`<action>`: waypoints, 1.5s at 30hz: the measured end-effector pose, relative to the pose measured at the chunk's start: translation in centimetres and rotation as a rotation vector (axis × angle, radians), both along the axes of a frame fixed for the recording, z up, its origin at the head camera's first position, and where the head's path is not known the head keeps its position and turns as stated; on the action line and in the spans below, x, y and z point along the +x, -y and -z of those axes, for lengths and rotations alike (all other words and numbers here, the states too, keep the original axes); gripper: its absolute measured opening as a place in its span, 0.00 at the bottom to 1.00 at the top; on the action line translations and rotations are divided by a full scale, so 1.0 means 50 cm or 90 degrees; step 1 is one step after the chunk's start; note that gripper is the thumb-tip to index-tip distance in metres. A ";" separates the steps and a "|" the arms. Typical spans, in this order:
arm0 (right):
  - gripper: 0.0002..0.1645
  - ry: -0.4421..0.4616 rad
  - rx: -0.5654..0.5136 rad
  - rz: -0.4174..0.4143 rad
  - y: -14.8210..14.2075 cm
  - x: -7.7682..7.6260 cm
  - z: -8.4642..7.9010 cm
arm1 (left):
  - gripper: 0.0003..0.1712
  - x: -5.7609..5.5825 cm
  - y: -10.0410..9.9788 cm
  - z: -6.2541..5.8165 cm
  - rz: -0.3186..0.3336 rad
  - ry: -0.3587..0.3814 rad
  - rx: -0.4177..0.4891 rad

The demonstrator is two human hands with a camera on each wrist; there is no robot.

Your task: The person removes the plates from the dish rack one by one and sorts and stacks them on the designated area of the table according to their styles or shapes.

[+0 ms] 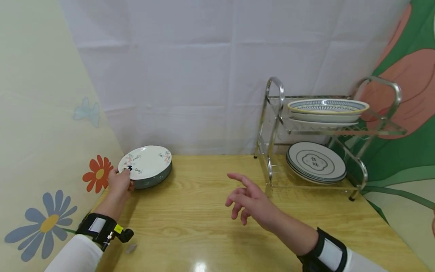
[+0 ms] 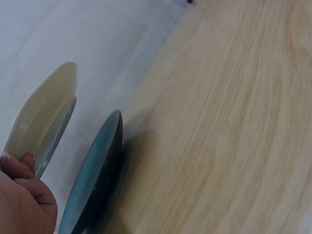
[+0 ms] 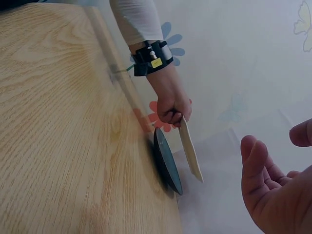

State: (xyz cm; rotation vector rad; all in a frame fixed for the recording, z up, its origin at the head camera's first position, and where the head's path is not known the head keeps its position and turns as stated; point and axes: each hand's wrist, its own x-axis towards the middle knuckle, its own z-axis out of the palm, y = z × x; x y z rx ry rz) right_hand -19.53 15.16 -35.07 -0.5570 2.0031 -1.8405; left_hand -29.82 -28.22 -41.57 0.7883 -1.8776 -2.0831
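A white, face-up plate [image 1: 146, 160] with pink floral sprigs and dark lettering is held by its near-left rim in the left hand [image 1: 120, 183]. Just below, apart from it, a dark teal dish [image 1: 153, 180] lies far left on the wooden table [image 1: 190, 204].

Two Chinese characters, apparently 食味, are printed one above the other within a dark outline on the uppermost plate [image 1: 316, 161] of the lower tier of the dish rack [image 1: 340, 132]. Marks on the white plate [image 1: 146, 160] and yellow tag [image 1: 118, 229] cannot be read.
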 end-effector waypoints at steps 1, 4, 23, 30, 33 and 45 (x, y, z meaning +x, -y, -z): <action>0.42 -0.002 0.000 0.001 -0.001 0.000 0.001 | 0.31 -0.001 0.005 0.003 0.000 0.006 -0.003; 0.42 -0.007 -0.002 0.000 -0.004 0.001 0.002 | 0.30 -0.004 0.016 0.012 0.003 0.019 -0.018; 0.40 -0.033 0.008 -0.013 -0.006 0.014 0.005 | 0.29 -0.017 0.025 0.035 0.008 0.060 -0.079; 0.40 -0.033 0.011 -0.011 -0.006 0.016 0.006 | 0.30 -0.020 0.025 0.038 0.012 0.072 -0.082; 0.41 -0.036 0.010 -0.011 -0.005 0.017 0.006 | 0.30 -0.022 0.026 0.041 0.012 0.076 -0.083; 0.41 -0.042 0.023 -0.010 -0.007 0.023 0.006 | 0.30 -0.035 0.034 0.046 0.029 0.107 -0.105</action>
